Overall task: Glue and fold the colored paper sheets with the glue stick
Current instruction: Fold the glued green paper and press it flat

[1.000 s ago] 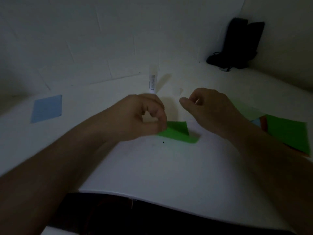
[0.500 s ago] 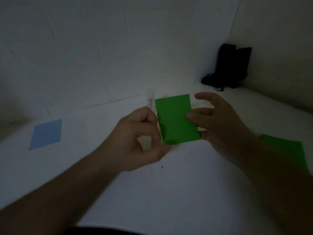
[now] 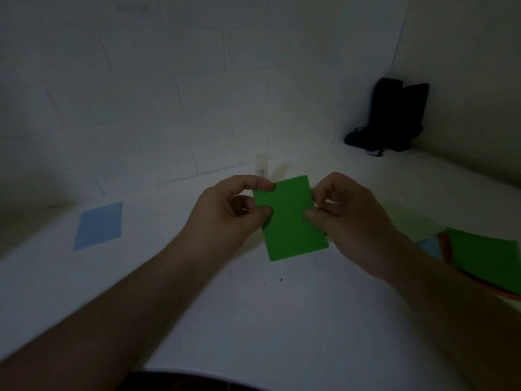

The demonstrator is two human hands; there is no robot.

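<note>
Both grips pinch the green paper [image 3: 290, 221]: my left hand [image 3: 225, 213] its left edge, my right hand [image 3: 346, 218] its right, above the counter [image 3: 253, 320].

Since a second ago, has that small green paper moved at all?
Yes. The green paper lay flat on the table near the glue stick; now both hands hold it lifted, upright in front of the stick.

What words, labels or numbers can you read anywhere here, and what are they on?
None can be read.
Glue stick: a small dark label patch, mostly hidden behind the left hand, too blurred and dim to read.
Green paper, blue sheet, stack of sheets: plain, no print visible.
Black object in the corner: no lettering visible.
</note>
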